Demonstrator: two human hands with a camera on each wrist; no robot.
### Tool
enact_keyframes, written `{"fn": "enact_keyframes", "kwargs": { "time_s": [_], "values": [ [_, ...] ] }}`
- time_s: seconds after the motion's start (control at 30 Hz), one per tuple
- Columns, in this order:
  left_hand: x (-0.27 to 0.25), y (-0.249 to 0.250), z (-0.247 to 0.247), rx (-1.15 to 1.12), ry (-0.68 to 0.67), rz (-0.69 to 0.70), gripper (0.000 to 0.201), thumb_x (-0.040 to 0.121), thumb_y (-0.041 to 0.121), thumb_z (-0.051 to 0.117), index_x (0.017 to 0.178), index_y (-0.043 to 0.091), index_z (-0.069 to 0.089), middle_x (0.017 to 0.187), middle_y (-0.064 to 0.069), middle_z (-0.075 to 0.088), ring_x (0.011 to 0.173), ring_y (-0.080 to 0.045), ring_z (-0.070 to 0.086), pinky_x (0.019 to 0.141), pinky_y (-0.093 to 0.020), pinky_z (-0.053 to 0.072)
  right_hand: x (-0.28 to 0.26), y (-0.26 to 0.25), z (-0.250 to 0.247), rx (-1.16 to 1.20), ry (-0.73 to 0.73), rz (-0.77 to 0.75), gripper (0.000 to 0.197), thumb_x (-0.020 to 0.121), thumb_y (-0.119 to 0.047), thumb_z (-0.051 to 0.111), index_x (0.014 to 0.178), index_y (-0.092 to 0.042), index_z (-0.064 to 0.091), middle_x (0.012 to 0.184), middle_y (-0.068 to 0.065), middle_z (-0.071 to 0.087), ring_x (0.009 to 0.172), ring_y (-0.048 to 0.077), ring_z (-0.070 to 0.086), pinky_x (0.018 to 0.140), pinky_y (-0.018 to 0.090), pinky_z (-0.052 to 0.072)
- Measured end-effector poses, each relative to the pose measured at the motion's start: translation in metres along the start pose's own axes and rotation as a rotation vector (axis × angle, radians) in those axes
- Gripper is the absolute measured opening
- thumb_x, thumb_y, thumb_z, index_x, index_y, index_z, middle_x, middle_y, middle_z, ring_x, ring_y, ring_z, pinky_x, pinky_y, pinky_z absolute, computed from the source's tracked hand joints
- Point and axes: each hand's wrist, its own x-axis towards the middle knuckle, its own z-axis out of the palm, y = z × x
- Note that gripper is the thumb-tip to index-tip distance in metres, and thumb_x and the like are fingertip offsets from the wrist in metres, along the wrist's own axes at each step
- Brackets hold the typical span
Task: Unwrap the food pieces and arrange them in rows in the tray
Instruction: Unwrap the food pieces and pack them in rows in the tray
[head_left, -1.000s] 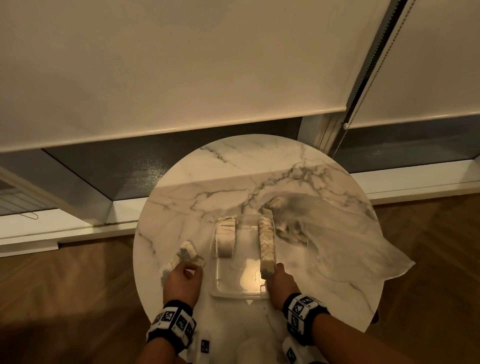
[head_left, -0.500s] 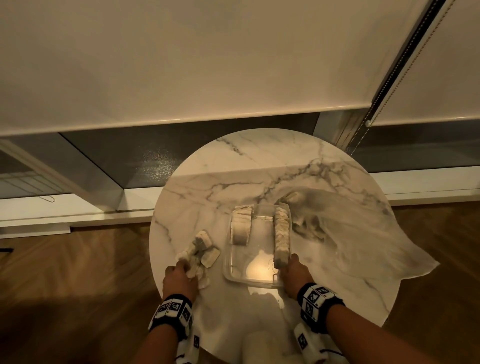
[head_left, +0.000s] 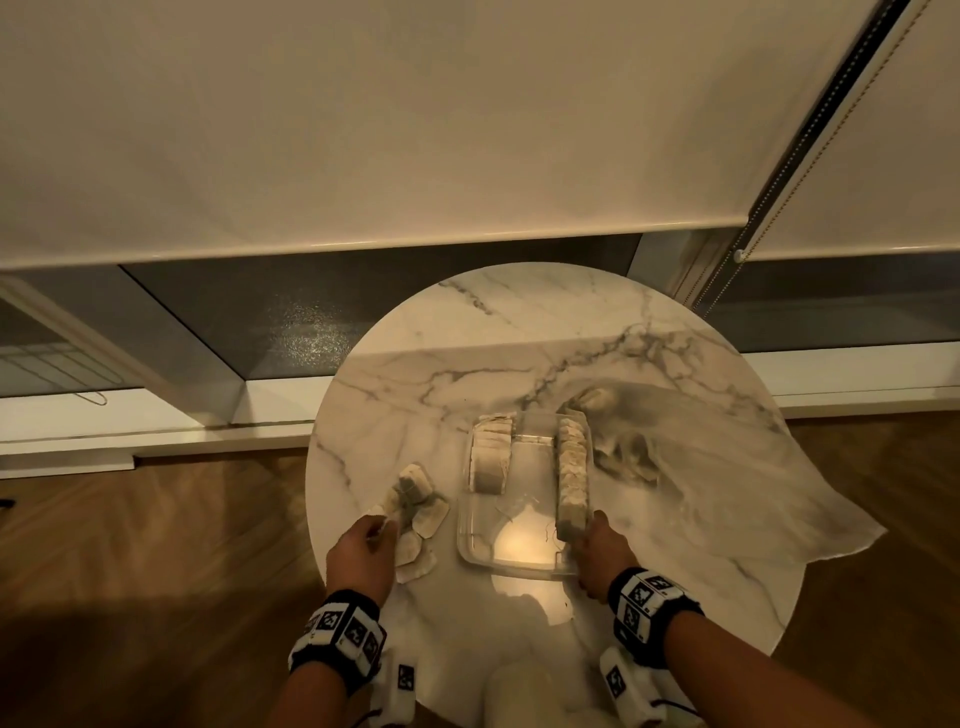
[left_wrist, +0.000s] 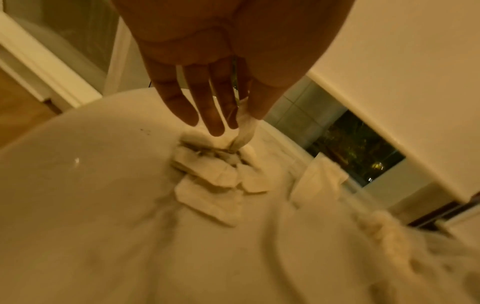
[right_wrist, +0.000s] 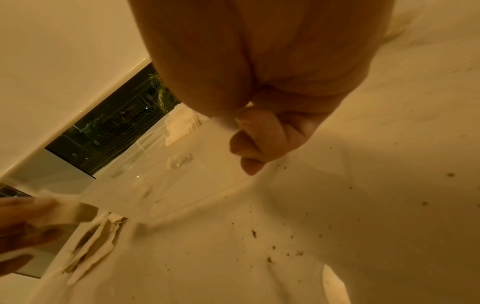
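Observation:
A clear plastic tray (head_left: 515, 569) sits mid-table. It holds a short left row of pale food pieces (head_left: 488, 460) and a longer right row (head_left: 572, 480). Left of the tray lies a loose pile of pieces (head_left: 418, 512), seen also in the left wrist view as the pile (left_wrist: 215, 176). My left hand (head_left: 382, 526) is at the pile's near end; its thumb and forefinger pinch one piece (left_wrist: 245, 131) while the other fingers point down straight. My right hand (head_left: 589, 538) holds the tray's near right corner, thumb and curled fingers (right_wrist: 255, 144) pinching the rim (right_wrist: 221, 123).
A crumpled translucent plastic bag (head_left: 727, 467) with more pieces inside spreads over the table's right side and overhangs the edge. The round marble table (head_left: 519, 332) stands before a window with lowered blinds. Dark crumbs (right_wrist: 270, 259) dot the near surface.
My left hand has drawn back toward the near left edge with a piece pinched, and the pile has spread out. My right hand stays at the tray's corner.

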Motion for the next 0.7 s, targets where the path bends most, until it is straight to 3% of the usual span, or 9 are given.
{"fn": "enact_keyframes", "kwargs": {
  "time_s": [0.13,0.27,0.33,0.47,0.57,0.63,0.7],
  "values": [
    [-0.003,0.019,-0.003,-0.211,-0.022,0.086,0.014,0.097,0.029,0.059,0.103,0.024,0.070,0.089,0.006,0.069,0.090,-0.016,0.065,0.080,-0.027,0.047,0.001,0.000,0.001,0.029,0.010,0.008,0.022,0.096,-0.020,0.043,0.118,-0.018,0.040,0.085,0.002,0.055,0.086,0.031,0.067,0.079,0.046,0.059],
    [0.003,0.028,0.007,-0.373,-0.083,0.135,0.018,0.098,0.030,0.057,0.107,0.024,0.072,0.098,0.006,0.072,0.094,-0.016,0.066,0.089,-0.040,0.055,0.002,0.000,0.002,0.019,0.011,0.004,0.021,0.095,-0.020,0.044,0.116,-0.019,0.039,0.094,0.007,0.059,0.089,0.032,0.067,0.081,0.045,0.059],
    [0.001,0.038,0.011,-0.389,-0.108,0.183,0.016,0.098,0.029,0.057,0.104,0.026,0.071,0.099,0.006,0.072,0.093,-0.013,0.065,0.088,-0.036,0.054,0.003,0.000,0.002,0.030,0.018,0.008,0.022,0.096,-0.021,0.043,0.117,-0.019,0.040,0.099,0.010,0.062,0.090,0.032,0.068,0.081,0.045,0.059],
    [-0.008,0.064,0.023,-0.297,-0.183,0.293,0.014,0.099,0.025,0.055,0.096,0.032,0.067,0.090,0.012,0.070,0.085,-0.005,0.064,0.077,-0.021,0.051,0.002,-0.001,0.001,0.029,0.019,0.016,0.024,0.097,-0.021,0.043,0.120,-0.017,0.041,0.101,0.010,0.062,0.089,0.031,0.068,0.079,0.044,0.059],
    [-0.012,0.080,0.043,-0.246,-0.332,0.278,0.011,0.098,0.026,0.056,0.098,0.032,0.066,0.090,0.004,0.071,0.081,-0.014,0.067,0.074,-0.034,0.058,0.001,-0.002,0.001,-0.002,0.011,0.011,0.030,0.094,-0.017,0.049,0.122,-0.015,0.040,0.093,0.006,0.058,0.090,0.031,0.068,0.077,0.042,0.059],
    [-0.015,0.091,0.060,-0.179,-0.409,0.285,0.012,0.097,0.026,0.057,0.094,0.034,0.066,0.089,0.002,0.070,0.078,-0.017,0.068,0.068,-0.035,0.059,0.000,-0.001,0.001,-0.031,0.009,0.001,0.033,0.091,-0.014,0.052,0.123,-0.014,0.040,0.089,0.004,0.055,0.091,0.030,0.067,0.075,0.040,0.059],
    [-0.018,0.103,0.076,-0.083,-0.454,0.326,0.011,0.095,0.029,0.057,0.092,0.034,0.067,0.087,0.006,0.069,0.077,-0.016,0.068,0.069,-0.035,0.059,0.000,-0.001,0.001,-0.042,0.017,-0.012,0.033,0.092,-0.014,0.051,0.123,-0.013,0.040,0.098,0.008,0.059,0.093,0.031,0.066,0.077,0.041,0.059]
  ]
}}
